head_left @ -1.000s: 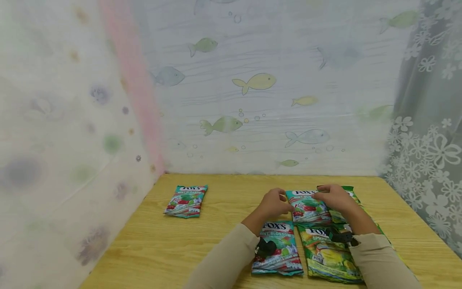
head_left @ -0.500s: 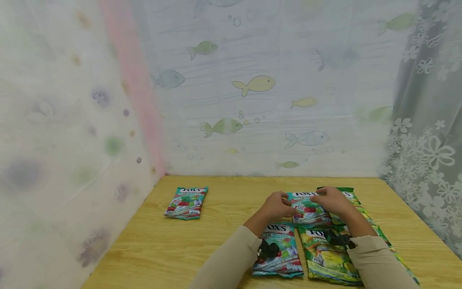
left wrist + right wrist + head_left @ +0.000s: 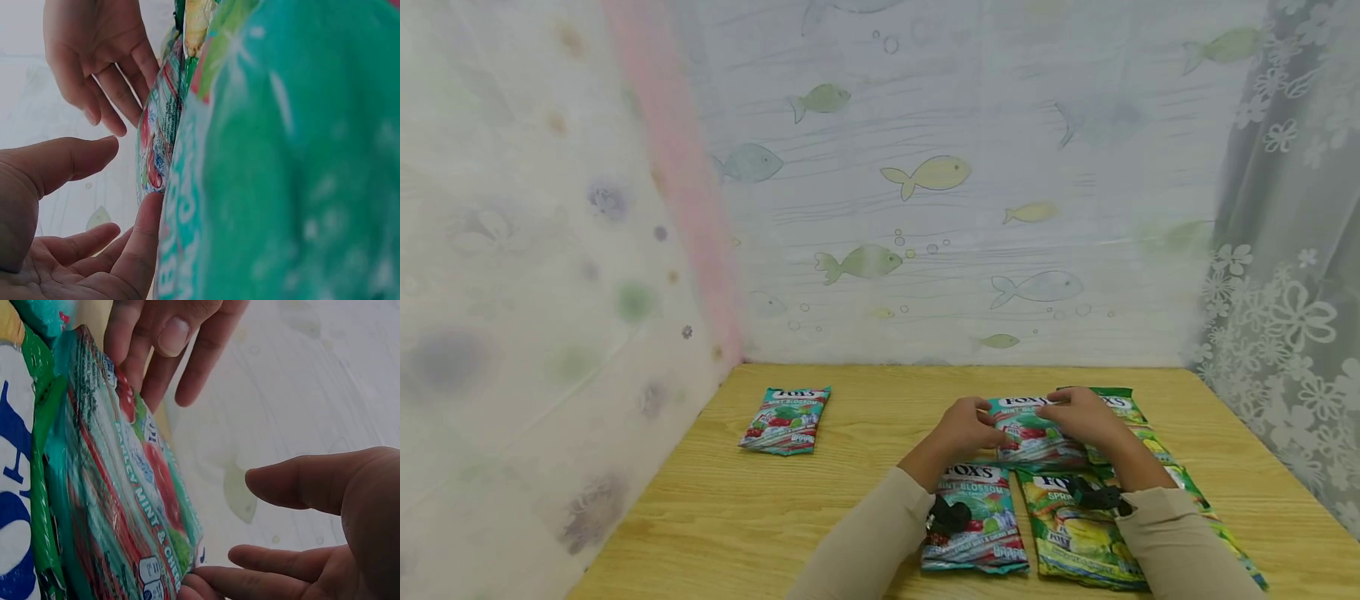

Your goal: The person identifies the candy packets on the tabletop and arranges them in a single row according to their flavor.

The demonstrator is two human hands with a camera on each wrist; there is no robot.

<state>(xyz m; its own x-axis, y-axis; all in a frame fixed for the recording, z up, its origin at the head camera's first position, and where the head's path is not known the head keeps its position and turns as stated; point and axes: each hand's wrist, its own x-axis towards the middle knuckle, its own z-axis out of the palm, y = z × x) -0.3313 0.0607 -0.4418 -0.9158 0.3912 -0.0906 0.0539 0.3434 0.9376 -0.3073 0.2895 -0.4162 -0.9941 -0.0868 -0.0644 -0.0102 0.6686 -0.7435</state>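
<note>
A teal FOX'S Mint Blossom candy bag [image 3: 1028, 435] lies flat on the table between both hands. My left hand [image 3: 964, 431] is at its left edge; in the left wrist view, a fingertip of that left hand [image 3: 94, 250] touches the bag while the thumb stays apart from it. At the right side, my right hand [image 3: 1086, 418] has its fingers against the edge. The right wrist view shows the right hand [image 3: 312, 550] with its thumb off the bag [image 3: 125, 481]. Neither hand is curled round it.
Another Mint Blossom bag [image 3: 976, 525] lies nearer, under the left wrist. Green-yellow FOX'S bags [image 3: 1078, 533] lie to the right, partly beneath the right forearm. One Mint Blossom bag [image 3: 786, 421] sits alone at the far left of the wooden table [image 3: 760, 517]. Patterned fabric surrounds the table.
The bag between the hands has shifted slightly left, with both hands moving along with it. The other bags keep their places.
</note>
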